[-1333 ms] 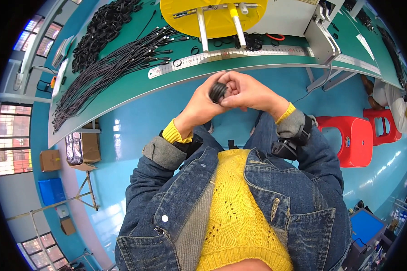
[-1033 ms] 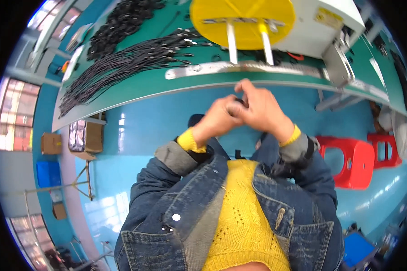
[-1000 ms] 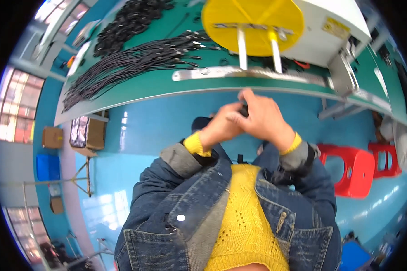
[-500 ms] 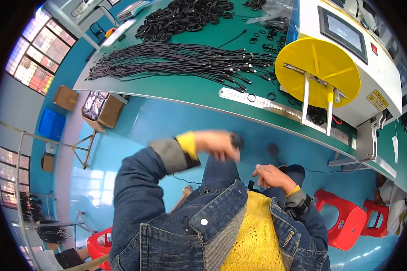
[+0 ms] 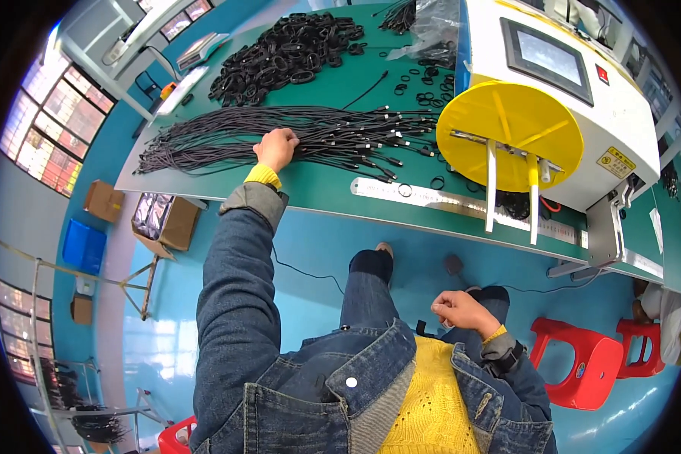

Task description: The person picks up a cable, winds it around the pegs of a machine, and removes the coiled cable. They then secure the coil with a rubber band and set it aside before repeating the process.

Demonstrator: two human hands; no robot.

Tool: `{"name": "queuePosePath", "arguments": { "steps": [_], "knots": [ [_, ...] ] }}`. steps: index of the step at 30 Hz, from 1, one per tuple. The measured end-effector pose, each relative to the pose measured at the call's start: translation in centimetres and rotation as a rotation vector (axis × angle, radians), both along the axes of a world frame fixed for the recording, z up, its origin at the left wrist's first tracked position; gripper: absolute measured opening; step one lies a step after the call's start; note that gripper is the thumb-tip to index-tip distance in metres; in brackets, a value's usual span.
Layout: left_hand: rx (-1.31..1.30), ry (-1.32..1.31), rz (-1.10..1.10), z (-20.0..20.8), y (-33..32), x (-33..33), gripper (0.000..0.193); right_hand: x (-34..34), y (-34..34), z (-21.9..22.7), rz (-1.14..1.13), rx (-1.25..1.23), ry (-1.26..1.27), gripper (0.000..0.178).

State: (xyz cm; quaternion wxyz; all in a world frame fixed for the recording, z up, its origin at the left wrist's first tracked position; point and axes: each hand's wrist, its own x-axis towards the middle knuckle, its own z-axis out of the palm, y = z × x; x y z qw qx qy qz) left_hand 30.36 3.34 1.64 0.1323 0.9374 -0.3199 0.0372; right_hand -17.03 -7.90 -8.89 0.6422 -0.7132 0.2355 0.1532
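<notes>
My left hand (image 5: 276,149) reaches over the table onto a long spread bundle of black cables (image 5: 204,136). Its fingers bend down and close on a cable near the middle of the bundle; the fingertips are partly hidden. Many of the cables' plug ends, some with bare metal, lie toward the right. Over my lap, my right hand (image 5: 465,312) is held with its fingers curled and the thumb against them. Whether something small sits in that grip is too fine to tell.
Behind the cables lies a heap of black loops (image 5: 287,57). To the right stands a white machine (image 5: 552,113) with a screen and a yellow disc (image 5: 511,136) bearing two prongs. A steel ruler (image 5: 446,198) lies along the front of the green table (image 5: 318,193). Red stools (image 5: 583,363) stand at right.
My left hand has moved from above my lap, forward and left, onto the cable bundle. My right hand stays over my lap, its fingers more curled. The view has shifted slightly.
</notes>
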Motion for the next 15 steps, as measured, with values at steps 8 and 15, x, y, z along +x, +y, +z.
{"name": "queuePosePath", "arguments": {
  "steps": [8,15],
  "knots": [
    [-0.134,-0.015,-0.321,-0.9,3.4,0.4,0.014,-0.7,0.4,0.2,-0.014,0.012,-0.023,0.020],
    [-0.279,-0.328,-0.255,-1.6,4.3,-0.9,0.015,-1.5,0.9,1.0,-0.049,0.026,-0.073,0.022]
  ]
}}
